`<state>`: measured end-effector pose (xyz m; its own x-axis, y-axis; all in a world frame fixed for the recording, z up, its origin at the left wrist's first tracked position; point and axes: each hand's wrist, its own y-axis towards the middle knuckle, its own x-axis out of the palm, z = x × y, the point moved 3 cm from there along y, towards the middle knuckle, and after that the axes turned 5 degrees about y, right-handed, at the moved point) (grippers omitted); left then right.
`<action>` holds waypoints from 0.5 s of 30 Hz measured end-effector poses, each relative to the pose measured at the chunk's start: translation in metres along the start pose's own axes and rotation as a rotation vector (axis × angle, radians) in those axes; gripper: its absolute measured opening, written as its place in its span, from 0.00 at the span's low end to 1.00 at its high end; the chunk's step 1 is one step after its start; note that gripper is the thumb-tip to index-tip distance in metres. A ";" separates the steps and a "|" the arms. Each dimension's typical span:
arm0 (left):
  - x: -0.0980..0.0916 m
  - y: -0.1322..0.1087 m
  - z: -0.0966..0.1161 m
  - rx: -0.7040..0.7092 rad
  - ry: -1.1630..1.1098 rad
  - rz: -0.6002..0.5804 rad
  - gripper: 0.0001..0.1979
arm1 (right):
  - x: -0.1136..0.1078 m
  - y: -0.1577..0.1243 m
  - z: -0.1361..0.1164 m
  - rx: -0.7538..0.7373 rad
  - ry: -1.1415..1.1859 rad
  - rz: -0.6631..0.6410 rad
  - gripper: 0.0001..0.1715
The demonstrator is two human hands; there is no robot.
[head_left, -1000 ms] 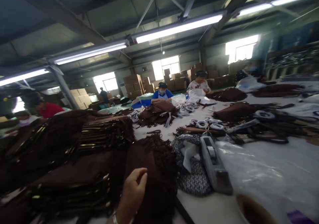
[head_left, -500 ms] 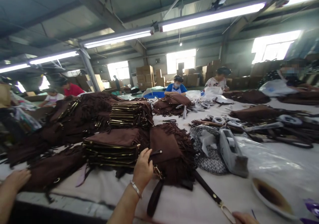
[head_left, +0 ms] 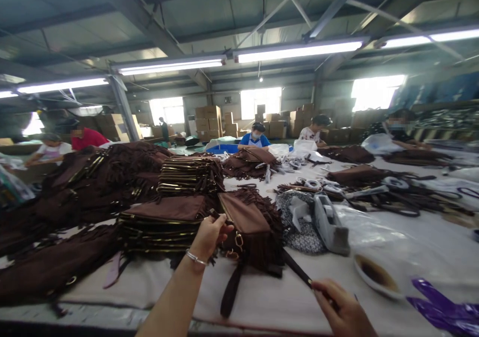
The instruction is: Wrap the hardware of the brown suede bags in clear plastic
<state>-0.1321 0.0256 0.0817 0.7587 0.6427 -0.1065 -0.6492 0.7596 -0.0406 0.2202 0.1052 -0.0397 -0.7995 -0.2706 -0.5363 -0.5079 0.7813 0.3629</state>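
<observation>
A brown fringed bag [head_left: 249, 214] lies on the table in front of me, with its left, zipped edge tipped up. At that edge my left hand [head_left: 212, 232], with a silver bangle on the wrist, is closed on a dark strip of the bag. Gold rings and a dark wrist loop [head_left: 231, 289] hang below it. From the bag's lower right a dark strap [head_left: 297, 267] runs toward me; my right hand [head_left: 339, 302] is closed around its end. My fingers hide the strap's metal end. A stack of brown bags [head_left: 164, 212] stands left of my left hand.
More brown bags [head_left: 101, 187] are heaped at left. A tape dispenser [head_left: 331, 224] and a patterned grey cloth [head_left: 301, 239] lie right of the bag. Near my right hand are a bowl of brown liquid [head_left: 377, 274] and a purple glove [head_left: 445, 307]. Several co-workers sit across the table.
My left hand has raised the bag's left edge. My right hand has come further into view, up along the strap. Another person's hand at far left has gone out of view.
</observation>
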 end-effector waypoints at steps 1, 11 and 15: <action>0.008 -0.005 0.007 -0.009 -0.061 -0.024 0.11 | 0.008 0.011 -0.019 -0.014 0.031 -0.023 0.17; 0.074 -0.064 0.020 -0.175 -0.387 -0.459 0.14 | 0.049 0.091 -0.090 0.124 0.334 -0.077 0.18; 0.074 -0.082 -0.041 -0.427 -0.522 -0.467 0.17 | 0.024 0.074 -0.054 0.270 0.420 -0.201 0.18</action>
<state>-0.0250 0.0064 0.0364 0.8155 0.3135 0.4866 -0.1451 0.9245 -0.3525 0.1463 0.1264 0.0152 -0.7825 -0.5882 -0.2041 -0.6079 0.7927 0.0462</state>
